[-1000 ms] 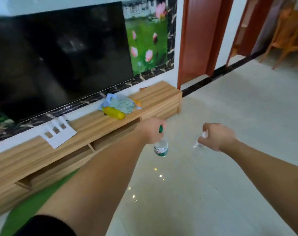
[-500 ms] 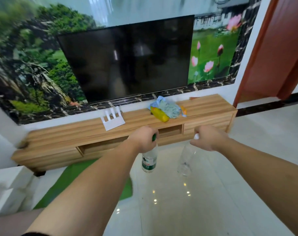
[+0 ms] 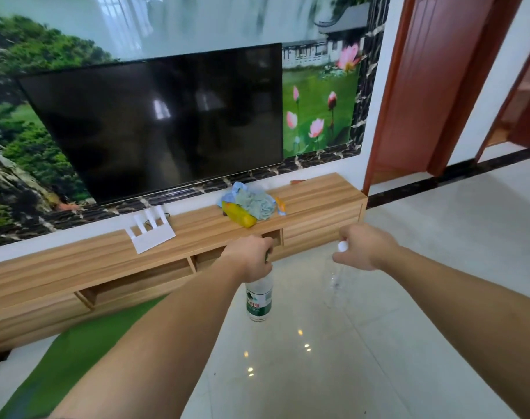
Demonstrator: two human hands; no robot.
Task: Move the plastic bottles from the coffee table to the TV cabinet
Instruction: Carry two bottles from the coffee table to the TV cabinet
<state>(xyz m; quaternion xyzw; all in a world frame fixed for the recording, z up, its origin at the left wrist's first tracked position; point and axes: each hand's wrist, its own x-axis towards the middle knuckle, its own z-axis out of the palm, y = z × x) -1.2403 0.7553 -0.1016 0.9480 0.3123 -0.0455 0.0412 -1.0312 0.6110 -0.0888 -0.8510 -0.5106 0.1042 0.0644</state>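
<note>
Bottles (image 3: pixel 259 302) clear plastic, one green-labelled, hanging from hands (image 3: pixel 250 258).

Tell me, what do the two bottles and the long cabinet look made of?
Labelled bottle: clear thin plastic; floor shows through. Bare bottle: the same, nearly invisible, white cap. TV cabinet: matte wood-grain boards, possibly laminate rather than solid wood.

A: Where are the hands relative to the TV cabinet (image 3: pixel 85 267)?

B: Both in front of it, above the floor. The left hand (image 3: pixel 251 257) grips a green-labelled bottle (image 3: pixel 259 299) by its neck; the right hand (image 3: pixel 363 247) grips a clear bottle (image 3: pixel 334 285) with a white cap.

A: And on the cabinet?

B: A white paper cutout (image 3: pixel 151 232), a yellow-and-blue bundle (image 3: pixel 250 205), below the television (image 3: pixel 160 119).
</note>
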